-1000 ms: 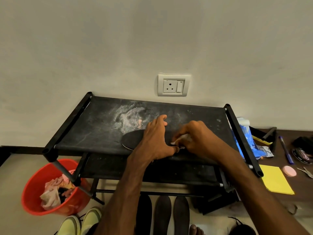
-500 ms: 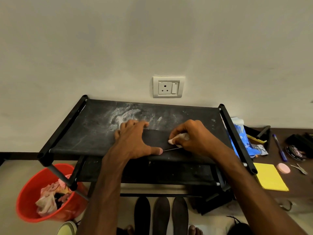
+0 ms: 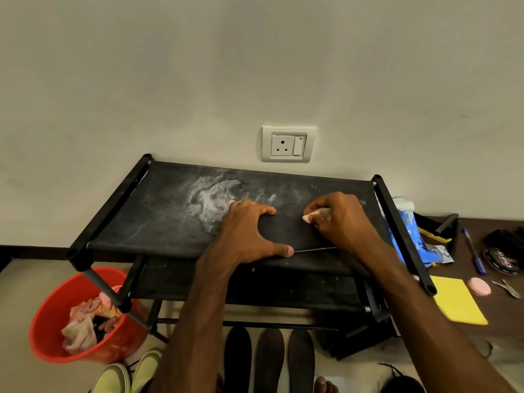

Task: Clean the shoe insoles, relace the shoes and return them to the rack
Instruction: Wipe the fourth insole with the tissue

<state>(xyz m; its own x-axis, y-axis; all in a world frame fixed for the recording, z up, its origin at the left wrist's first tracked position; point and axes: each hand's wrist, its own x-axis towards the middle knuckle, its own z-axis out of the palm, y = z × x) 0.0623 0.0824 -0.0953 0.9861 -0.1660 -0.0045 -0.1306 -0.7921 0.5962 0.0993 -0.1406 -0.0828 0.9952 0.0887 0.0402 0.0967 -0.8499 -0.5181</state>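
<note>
A black insole [image 3: 286, 231] lies flat on the top shelf of the black shoe rack [image 3: 158, 222], hard to tell from the dark fabric. My left hand [image 3: 249, 234] presses on its left part with fingers spread and thumb stretched along the near edge. My right hand [image 3: 337, 219] pinches a small whitish piece [image 3: 313, 216] against the insole's right part. On the floor below the rack, three more dark insoles [image 3: 269, 361] lie side by side. A pair of yellow-green shoes [image 3: 124, 375] shows at the bottom left.
A red bucket [image 3: 51, 321] with rags stands under the rack's left corner. On the brown surface to the right lie a blue packet [image 3: 408, 231], a yellow cloth [image 3: 456, 302], a pen [image 3: 473, 251], a polish tin [image 3: 502, 259] and a pink disc [image 3: 479, 286]. A wall socket [image 3: 287, 143] sits above the rack.
My left hand slid left over the insole's end, which is now covered. My right hand with the whitish piece shifted slightly right and farther from me.
</note>
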